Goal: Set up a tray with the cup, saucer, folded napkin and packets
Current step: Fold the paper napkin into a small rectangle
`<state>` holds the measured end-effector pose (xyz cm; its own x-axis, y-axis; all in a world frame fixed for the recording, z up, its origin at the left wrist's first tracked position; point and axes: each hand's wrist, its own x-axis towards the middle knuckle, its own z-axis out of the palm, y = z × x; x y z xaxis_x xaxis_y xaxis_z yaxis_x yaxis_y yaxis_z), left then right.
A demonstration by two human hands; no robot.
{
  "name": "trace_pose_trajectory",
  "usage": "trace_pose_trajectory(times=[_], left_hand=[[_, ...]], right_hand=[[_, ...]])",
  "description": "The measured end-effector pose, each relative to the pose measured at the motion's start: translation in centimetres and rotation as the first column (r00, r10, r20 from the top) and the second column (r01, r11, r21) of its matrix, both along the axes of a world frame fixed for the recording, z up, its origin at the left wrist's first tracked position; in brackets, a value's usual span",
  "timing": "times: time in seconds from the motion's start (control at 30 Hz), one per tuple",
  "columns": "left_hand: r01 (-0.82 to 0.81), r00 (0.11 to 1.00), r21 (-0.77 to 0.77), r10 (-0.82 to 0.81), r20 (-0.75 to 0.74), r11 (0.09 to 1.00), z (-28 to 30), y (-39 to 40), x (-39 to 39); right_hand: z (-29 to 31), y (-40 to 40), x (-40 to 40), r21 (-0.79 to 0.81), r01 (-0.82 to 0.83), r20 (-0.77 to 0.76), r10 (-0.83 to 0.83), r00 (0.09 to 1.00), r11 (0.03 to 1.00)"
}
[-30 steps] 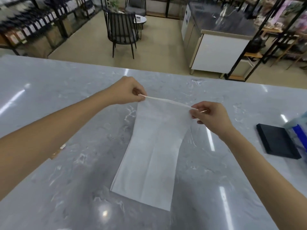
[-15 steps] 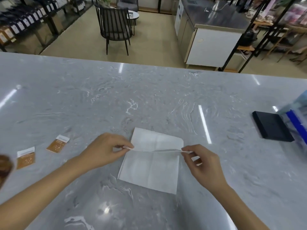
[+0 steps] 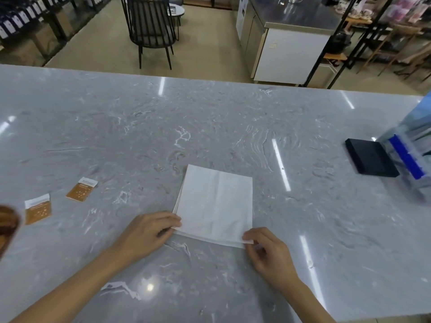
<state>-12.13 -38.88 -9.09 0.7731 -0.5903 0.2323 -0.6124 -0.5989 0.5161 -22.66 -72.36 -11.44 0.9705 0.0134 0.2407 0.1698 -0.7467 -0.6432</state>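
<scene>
A white paper napkin lies folded into a near square on the grey marble counter. My left hand pinches its near left corner and my right hand pinches its near right corner, both holding the top layer down along the near edge. Two orange packets lie to the left, one farther and one nearer. A brown wooden edge, perhaps the tray, pokes in at the far left. No cup or saucer is in view.
A flat black box sits at the right, beside a clear plastic pack with a blue stripe. Beyond the counter's far edge are a black chair, a white cabinet and shelving.
Both hands have carried the napkin's far edge toward me and laid it onto the near edge, folding the long napkin in half. The view has tilted down, showing the packets.
</scene>
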Motion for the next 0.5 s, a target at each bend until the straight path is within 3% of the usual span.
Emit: trace_pose_trajectory(times=[0.3,0.5], left_hand=[[-0.017,0.998,-0.019,0.018,0.057,1.000,-0.8,0.5,-0.6],[-0.047,0.999,-0.028,0.047,-0.001,0.999,-1.3,0.8,-1.5]], right_hand=[[0.7,0.8,-0.5,-0.158,-0.006,0.020,0.009,1.000,0.987],[0.0,0.5,-1.4,-0.147,0.012,0.029,-0.008,1.000,0.989]])
